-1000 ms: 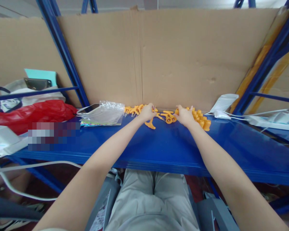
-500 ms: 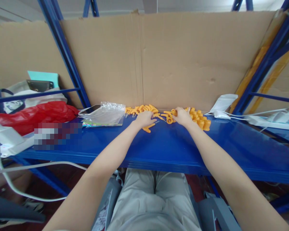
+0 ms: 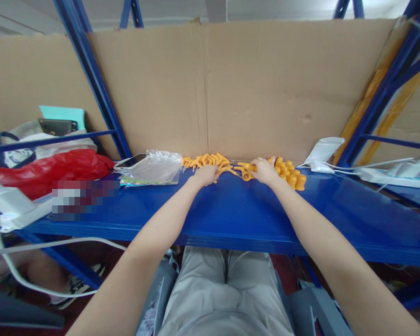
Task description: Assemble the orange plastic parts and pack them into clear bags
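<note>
While the left hand (image 3: 206,175) curls low over the blue shelf (image 3: 238,210), its fingers bend at the near edge of a heap of orange handles (image 3: 213,159), some with wire spirals; whether they grip one, I cannot tell. The right hand (image 3: 266,171) reaches beside a round-mouthed orange piece (image 3: 247,177), fingers bent, their hold likewise unclear. Just right of that hand, orange caps (image 3: 292,173) stand clustered, and a clear plastic bag (image 3: 154,172) lies left of the heap
</note>
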A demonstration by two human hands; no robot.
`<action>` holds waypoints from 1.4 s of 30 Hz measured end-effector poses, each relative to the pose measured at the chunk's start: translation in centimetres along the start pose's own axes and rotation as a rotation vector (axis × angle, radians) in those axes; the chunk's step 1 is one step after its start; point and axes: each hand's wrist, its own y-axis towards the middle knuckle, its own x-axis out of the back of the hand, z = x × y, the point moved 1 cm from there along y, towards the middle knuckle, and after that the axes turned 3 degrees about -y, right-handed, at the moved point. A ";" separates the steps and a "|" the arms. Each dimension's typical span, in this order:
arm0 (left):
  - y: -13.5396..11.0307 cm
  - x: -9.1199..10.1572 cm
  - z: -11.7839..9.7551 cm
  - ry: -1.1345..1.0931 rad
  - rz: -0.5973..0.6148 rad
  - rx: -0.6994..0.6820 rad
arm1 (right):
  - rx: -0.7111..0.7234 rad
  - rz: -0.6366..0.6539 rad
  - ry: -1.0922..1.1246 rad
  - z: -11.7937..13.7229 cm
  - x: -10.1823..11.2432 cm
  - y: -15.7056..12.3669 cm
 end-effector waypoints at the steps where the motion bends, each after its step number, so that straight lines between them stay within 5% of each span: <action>1: 0.1 -0.2 0.1 -0.042 -0.024 -0.009 | 0.014 0.001 0.008 0.0 -0.1 0.0; 11: 1.6 -2.2 0.6 -0.160 -0.229 -0.196 | 0.110 0.000 0.056 -0.1 -0.7 0.2; 42: 1.7 -3.3 0.3 -0.105 -0.227 -0.091 | 0.198 -0.026 0.087 -0.1 -0.8 0.5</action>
